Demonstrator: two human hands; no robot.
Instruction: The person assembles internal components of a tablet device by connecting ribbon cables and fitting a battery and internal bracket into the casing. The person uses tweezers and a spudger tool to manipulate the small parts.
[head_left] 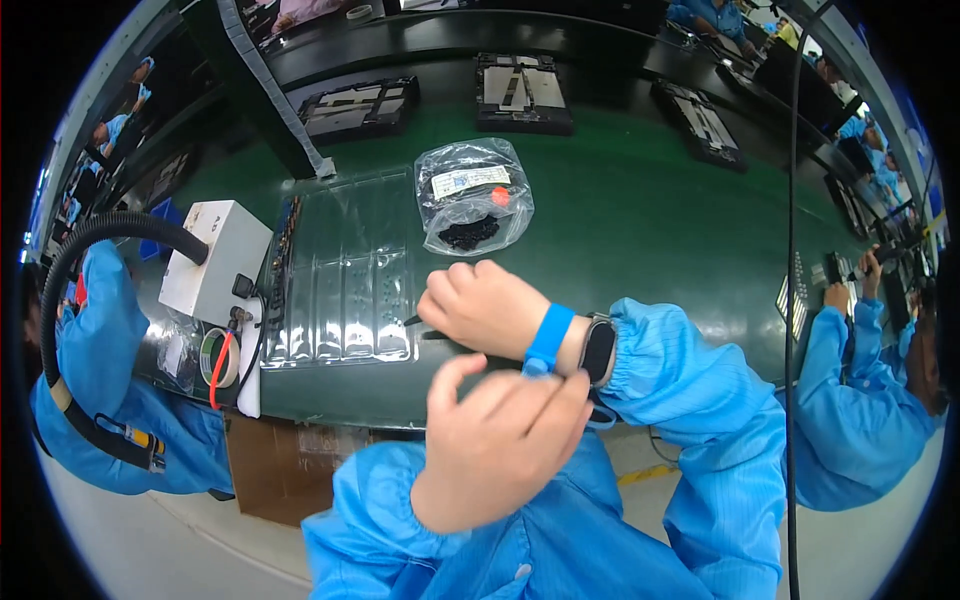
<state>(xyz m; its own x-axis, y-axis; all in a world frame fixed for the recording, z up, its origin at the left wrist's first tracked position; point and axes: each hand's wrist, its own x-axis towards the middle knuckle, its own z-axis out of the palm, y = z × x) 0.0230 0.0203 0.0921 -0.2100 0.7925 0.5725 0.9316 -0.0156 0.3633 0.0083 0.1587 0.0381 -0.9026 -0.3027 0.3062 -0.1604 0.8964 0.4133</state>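
My right hand (490, 312) is curled over the front of the bench, closed around a thin black pointed tool (414, 321) that looks like tweezers; most of it is hidden under the fingers. On that wrist sit a blue strap (549, 338) and a dark-faced watch (598, 350). My left hand (500, 445) is raised in front of it with the thumb spread away and the fingers reaching to the strap and watch. Nothing shows in it. Whether its fingertips touch the watch is unclear. Beyond my hands lies a clear plastic bag (474, 190) of small black parts.
A clear compartmented plastic tray (345, 300) lies to the left, beside a white box (215, 255) with a black hose (90, 235) and a tape roll (222, 358). Several black fixtures (522, 95) line the back. A black cable (793, 300) hangs at right. Co-workers sit on both sides.
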